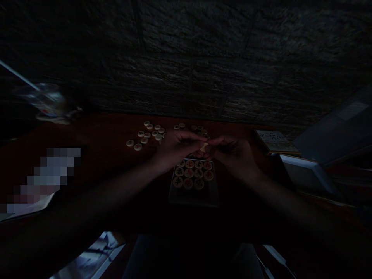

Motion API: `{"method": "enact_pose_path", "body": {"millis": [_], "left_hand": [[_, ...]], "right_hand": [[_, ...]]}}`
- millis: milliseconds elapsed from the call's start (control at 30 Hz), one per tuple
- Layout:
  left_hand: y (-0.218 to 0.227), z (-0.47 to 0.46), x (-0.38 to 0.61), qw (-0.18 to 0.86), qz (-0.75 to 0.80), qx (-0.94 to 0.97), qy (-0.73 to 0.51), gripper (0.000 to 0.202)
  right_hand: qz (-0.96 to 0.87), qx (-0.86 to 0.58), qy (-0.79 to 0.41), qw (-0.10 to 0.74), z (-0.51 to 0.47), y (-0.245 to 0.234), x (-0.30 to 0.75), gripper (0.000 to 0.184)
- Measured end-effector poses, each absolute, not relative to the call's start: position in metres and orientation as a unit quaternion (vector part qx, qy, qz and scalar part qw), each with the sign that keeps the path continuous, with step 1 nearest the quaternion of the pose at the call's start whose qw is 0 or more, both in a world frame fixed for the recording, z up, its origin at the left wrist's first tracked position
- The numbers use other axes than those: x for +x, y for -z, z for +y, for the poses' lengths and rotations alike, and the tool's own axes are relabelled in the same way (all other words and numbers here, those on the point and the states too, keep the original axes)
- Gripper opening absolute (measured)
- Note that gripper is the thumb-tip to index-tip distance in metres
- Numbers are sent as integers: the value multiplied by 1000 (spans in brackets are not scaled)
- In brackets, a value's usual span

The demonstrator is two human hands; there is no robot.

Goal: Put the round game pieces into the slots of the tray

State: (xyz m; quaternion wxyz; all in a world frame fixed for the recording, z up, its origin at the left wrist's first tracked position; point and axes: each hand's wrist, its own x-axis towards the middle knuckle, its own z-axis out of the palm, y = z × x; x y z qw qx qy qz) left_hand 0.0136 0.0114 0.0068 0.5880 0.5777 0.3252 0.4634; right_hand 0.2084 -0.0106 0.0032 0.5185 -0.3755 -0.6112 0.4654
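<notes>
Between the fingertips of my left hand [177, 149] and my right hand [232, 153] is a round pale xiangqi piece [204, 147]. Both hands are closed in a pinch and meet above the far end of a shallow tray [193, 198]. Rows of xiangqi pieces with red and black characters fill the tray's far part, such as a red-marked piece [188, 173] and a black-marked piece [177, 182]. My hands hide some of the far row. Beyond them, several loose pieces [144, 140] lie scattered on the dark reddish table [107, 131].
A clear plastic cup [48, 100] with a straw stands at the far left. To the right lie a box with printed characters [274, 141] and an open, pale-edged box part [309, 176]. A stone-textured wall [186, 69] rises behind the table. The scene is dim.
</notes>
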Motion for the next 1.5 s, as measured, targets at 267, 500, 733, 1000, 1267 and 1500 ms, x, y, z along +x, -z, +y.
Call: {"method": "enact_pose_path", "body": {"millis": [267, 500, 733, 1000, 1267, 1500], "left_hand": [[-5, 12, 14, 596, 319, 567, -470, 23], [-8, 9, 14, 608, 304, 581, -449, 31], [-4, 11, 13, 614, 294, 573, -456, 31], [-3, 10, 15, 555, 272, 639, -458, 32], [-2, 7, 17, 527, 270, 666, -454, 26], [-6, 8, 17, 563, 316, 603, -469, 23]], "right_hand": [[-599, -380, -476, 520, -10, -4, 209, 29], [-588, -384, -477, 529, -11, -6, 208, 31], [-581, -382, -490, 526, -10, -9, 209, 31], [-554, -392, -516, 522, -9, -4, 209, 32], [-569, -411, -481, 525, -9, -5, 207, 36], [-580, -394, -490, 518, -11, -10, 206, 32]]}}
